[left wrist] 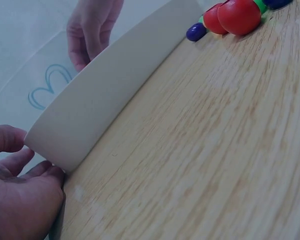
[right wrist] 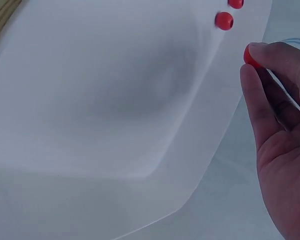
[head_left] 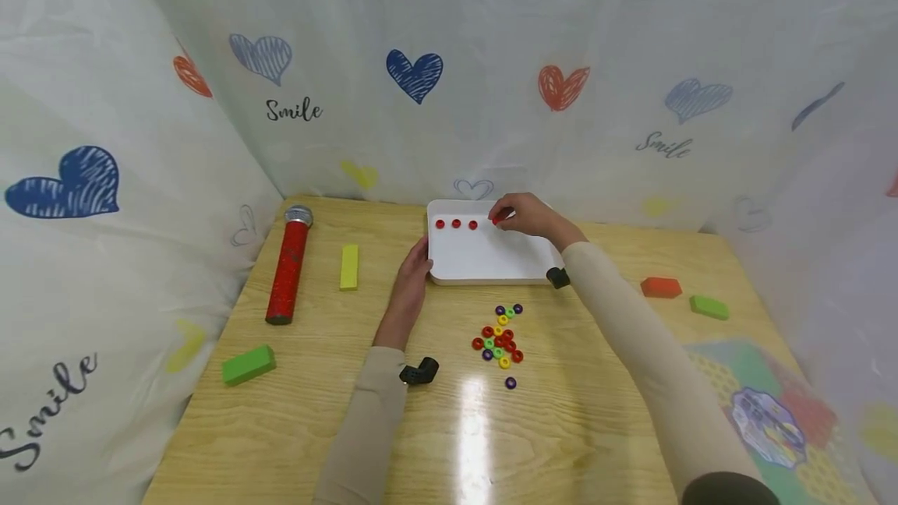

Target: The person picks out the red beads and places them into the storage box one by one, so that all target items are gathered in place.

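A white tray (head_left: 491, 259) lies on the wooden table near the back curtain. Three red beads (head_left: 456, 223) form a row inside it along the far side. My right hand (head_left: 529, 217) is over the tray's far edge, pinching another red bead (right wrist: 250, 57) between thumb and fingertip. At the tray's left side, my left hand (head_left: 410, 279) holds the edge; in the left wrist view its thumb touches the rim and its fingers lie lower against the outer wall (left wrist: 100, 100). In front of the tray, loose beads (head_left: 498, 341) in red, yellow, green and purple lie in a cluster.
On the left are a red microphone-like tube (head_left: 288, 267), a yellow block (head_left: 348, 267) and a green block (head_left: 249, 365). An orange-red block (head_left: 661, 287) and another green block (head_left: 709, 307) sit at right. A patterned curtain (head_left: 484, 139) stands behind the table.
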Demonstrator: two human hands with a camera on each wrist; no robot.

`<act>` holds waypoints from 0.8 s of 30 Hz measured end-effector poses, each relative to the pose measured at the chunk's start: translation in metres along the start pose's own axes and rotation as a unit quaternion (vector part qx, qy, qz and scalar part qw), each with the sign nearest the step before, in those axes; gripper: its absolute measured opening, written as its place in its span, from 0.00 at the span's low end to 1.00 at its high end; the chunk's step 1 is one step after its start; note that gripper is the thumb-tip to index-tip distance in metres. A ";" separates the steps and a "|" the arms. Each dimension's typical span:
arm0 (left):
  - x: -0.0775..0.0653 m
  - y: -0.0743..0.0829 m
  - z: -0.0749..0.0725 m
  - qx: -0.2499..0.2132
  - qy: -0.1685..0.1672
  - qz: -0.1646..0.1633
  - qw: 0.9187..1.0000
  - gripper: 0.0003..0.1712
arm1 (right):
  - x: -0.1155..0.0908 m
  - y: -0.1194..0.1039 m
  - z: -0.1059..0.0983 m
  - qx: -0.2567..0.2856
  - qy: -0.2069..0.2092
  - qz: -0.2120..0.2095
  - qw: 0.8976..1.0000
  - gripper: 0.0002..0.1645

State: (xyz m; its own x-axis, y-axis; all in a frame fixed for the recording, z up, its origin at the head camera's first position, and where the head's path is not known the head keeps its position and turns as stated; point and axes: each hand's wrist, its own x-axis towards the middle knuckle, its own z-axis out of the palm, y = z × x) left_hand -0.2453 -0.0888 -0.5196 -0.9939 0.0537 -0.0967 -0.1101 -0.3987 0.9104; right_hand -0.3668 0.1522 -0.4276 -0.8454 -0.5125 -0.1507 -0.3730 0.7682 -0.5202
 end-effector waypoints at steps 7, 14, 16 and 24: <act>-0.003 0.002 0.001 0.002 -0.006 0.004 1.000 0.30 | 0.011 0.013 0.005 0.000 0.013 0.010 1.000 0.12; -0.004 0.003 0.002 0.005 0.002 -0.004 1.000 0.30 | 0.018 0.013 0.008 0.008 0.015 0.026 1.000 0.12; -0.004 0.003 0.002 0.008 0.004 -0.006 1.000 0.29 | 0.019 0.013 0.010 0.005 0.012 0.025 1.000 0.12; -0.004 0.003 0.001 0.013 0.002 -0.005 1.000 0.29 | 0.027 0.016 0.019 -0.004 -0.018 0.027 0.999 0.10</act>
State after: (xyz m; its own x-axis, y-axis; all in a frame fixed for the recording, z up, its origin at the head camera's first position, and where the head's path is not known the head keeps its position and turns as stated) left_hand -0.2420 -0.0888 -0.5162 -0.9928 0.0545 -0.1067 -0.1194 -0.3750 0.9193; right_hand -0.3885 0.1430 -0.4564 -0.8501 -0.4834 -0.2088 -0.3303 0.7984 -0.5035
